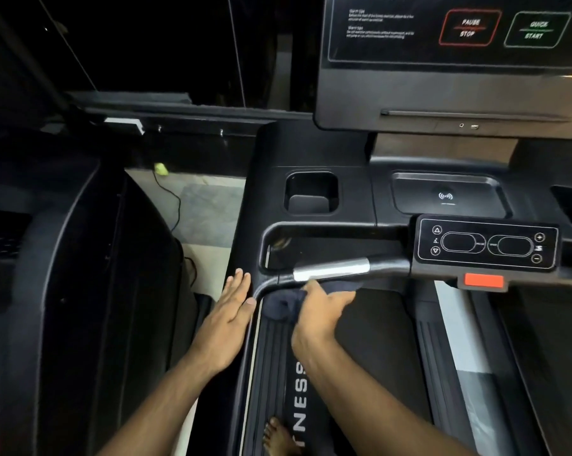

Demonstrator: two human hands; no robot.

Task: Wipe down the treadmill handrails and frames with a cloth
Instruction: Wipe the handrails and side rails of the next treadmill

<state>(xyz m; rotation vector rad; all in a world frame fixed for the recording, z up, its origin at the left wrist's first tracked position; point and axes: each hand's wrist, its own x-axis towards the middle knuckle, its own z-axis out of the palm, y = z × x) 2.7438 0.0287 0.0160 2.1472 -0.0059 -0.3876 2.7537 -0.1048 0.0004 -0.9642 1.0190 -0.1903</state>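
Right grip [320, 314] clutching cloth [284, 306] just below handrail [330, 269].

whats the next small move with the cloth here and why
Probably raise the dark cloth in the right hand onto the silver grip of the handrail and slide it toward the control panel. The cloth sits just below the bar near its left bend, while the left hand lies flat against the side frame.
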